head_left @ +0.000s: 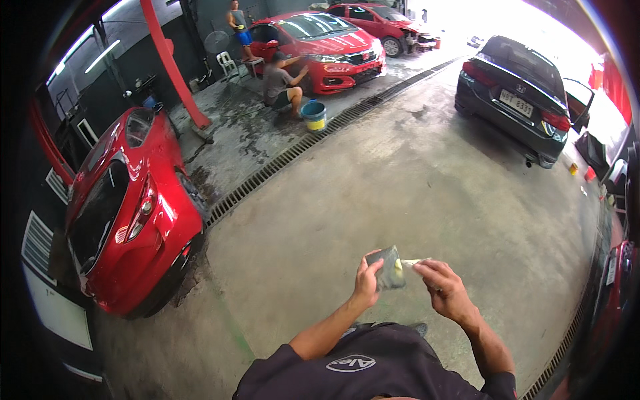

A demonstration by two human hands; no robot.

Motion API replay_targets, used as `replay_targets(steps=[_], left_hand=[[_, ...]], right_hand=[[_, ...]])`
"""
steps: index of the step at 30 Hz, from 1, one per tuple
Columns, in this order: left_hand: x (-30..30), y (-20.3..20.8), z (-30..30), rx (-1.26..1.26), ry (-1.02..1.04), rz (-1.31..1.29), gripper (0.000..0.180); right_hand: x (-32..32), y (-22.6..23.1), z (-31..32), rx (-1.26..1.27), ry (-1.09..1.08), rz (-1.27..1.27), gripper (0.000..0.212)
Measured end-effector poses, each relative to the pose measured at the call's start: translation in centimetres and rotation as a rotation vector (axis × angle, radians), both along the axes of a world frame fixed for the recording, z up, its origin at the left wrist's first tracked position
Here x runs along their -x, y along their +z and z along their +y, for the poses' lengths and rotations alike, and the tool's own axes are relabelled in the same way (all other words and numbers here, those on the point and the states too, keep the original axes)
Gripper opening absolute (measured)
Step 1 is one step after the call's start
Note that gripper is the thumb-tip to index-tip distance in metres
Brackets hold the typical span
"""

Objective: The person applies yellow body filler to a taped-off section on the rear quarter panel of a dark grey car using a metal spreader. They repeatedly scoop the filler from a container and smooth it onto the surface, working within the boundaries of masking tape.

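- Floor (347, 207) of concrete spreads out below the worker's hands.
- Right hand (447, 290), slightly blurred: fingers curled in, pinched on a thin pale tool.
- Left hand (365, 283): fingers closed on the left side of a dark flat plate (389, 279), held tilted before the body.
- Thin pale tool (415, 261) points at the plate's right edge; I can't tell if they touch.
- Yellowish dab (399, 267) sits there; it looks like working paste, calling for a steady plate and light strokes.
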State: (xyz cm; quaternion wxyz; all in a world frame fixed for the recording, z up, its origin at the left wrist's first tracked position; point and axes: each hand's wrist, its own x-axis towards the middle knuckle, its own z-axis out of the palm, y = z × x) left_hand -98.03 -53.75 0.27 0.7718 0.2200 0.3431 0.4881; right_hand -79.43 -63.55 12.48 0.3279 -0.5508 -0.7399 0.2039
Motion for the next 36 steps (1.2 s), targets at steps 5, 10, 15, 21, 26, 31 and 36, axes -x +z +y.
replay_targets(steps=[5,10,15,21,26,31,36], left_hand=[[0.7,1.4,-2.3,-0.61,-0.061,0.471,0.031],[2.9,1.9,0.1,-0.407,-0.002,0.355,0.033],[2.9,3.3,3.8,-0.05,-0.04,0.143,0.031],[0.6,8.1,-1.0,-0.108,-0.253,-0.045,0.03],[0.9,6.4,-1.0,-0.181,-0.287,0.061,0.031],[-0.3,5.1,-0.5,-0.412,-0.276,0.158,0.03],[-0.7,4.0,-0.1,-0.726,-0.31,0.513,0.03]], right_hand=[[0.7,-3.3,0.4,-0.271,0.167,-0.542,0.064],[0.6,-4.5,-2.0,-0.189,0.296,-0.492,0.065],[2.8,-0.8,-0.5,-0.456,0.382,-0.324,0.061],[-1.0,-4.3,-1.7,-0.417,0.214,-0.297,0.057],[-3.8,-3.5,-3.8,-0.411,0.075,-0.532,0.057],[-0.8,-4.5,-5.4,-0.229,0.072,-0.62,0.061],[-2.3,-4.2,-4.8,-0.266,0.081,-0.582,0.064]])
